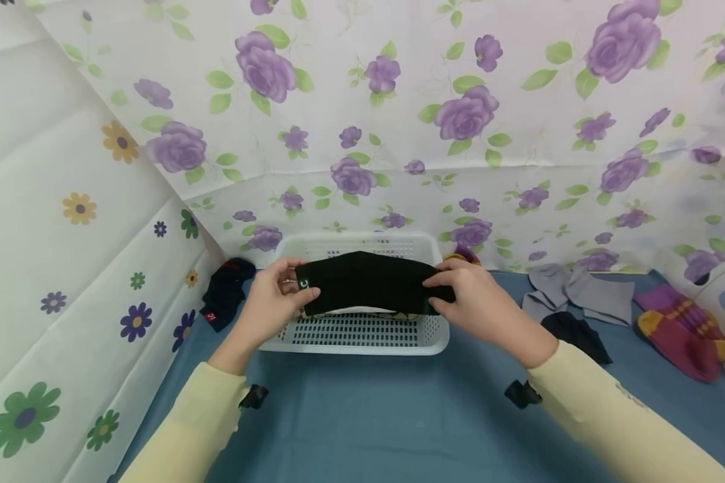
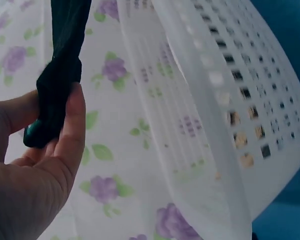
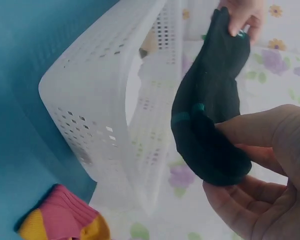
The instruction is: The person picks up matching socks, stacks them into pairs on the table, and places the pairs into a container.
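In the head view, the black sock (image 1: pixel 362 282) hides part of the white basket (image 1: pixel 350 349) and of the patterned item (image 1: pixel 407 316) inside; the sock's lettering is too small to read. Behind the right hand (image 1: pixel 477 298), 1 purple-and-yellow item (image 1: pixel 465 254) is mostly hidden.

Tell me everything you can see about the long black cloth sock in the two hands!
The long black cloth sock looks soft and knitted. A small pale mark shows at one end, pinched by the bare left hand. The other end looks rounded, with a short green stripe nearby, and the bare right hand pinches it. The sock spans sideways between them, its top edge peaking near the middle, above the white plastic basket with holes. I can't tell if another sock lies against it.
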Demonstrator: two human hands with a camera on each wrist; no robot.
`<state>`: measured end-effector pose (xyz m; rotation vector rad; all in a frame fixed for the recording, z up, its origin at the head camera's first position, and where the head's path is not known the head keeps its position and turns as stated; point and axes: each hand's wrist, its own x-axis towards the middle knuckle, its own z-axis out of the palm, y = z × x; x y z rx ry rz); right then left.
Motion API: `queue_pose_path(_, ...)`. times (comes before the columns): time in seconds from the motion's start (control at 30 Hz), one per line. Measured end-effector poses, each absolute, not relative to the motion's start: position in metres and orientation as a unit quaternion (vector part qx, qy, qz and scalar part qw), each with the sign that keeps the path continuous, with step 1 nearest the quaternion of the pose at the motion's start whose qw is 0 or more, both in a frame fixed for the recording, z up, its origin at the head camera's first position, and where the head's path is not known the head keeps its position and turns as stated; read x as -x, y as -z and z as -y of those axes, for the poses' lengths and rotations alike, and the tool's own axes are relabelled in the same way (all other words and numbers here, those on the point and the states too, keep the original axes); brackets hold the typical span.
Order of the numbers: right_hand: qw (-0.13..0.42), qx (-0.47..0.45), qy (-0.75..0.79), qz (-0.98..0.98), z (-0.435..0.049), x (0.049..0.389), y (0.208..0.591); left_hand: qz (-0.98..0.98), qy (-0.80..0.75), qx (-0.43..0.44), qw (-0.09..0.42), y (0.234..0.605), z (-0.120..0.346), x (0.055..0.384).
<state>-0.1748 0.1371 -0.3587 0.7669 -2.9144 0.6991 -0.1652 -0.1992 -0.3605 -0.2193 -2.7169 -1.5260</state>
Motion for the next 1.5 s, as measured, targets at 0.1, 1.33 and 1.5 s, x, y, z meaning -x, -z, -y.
queue_pose_path(0.1, 0.009, -0.256, -0.218, 0.942, -0.128, 0.190, 0.362, 0.881, 0.470, 0.048, 0.009, 0.363, 0.202, 0.178)
queue_pose_path(1.33, -0.149, -0.282, -0.059, 0.946, -0.065, 0.251, 0.415, 0.960, 0.237, -0.083, -0.122, 0.416, 0.213, 0.249)
queue_pose_path(1.5, -0.169, -0.271, -0.059, 0.946, -0.064, 0.253, 0.424, 0.962, 0.223, -0.081, -0.133, 0.424, 0.218, 0.251)
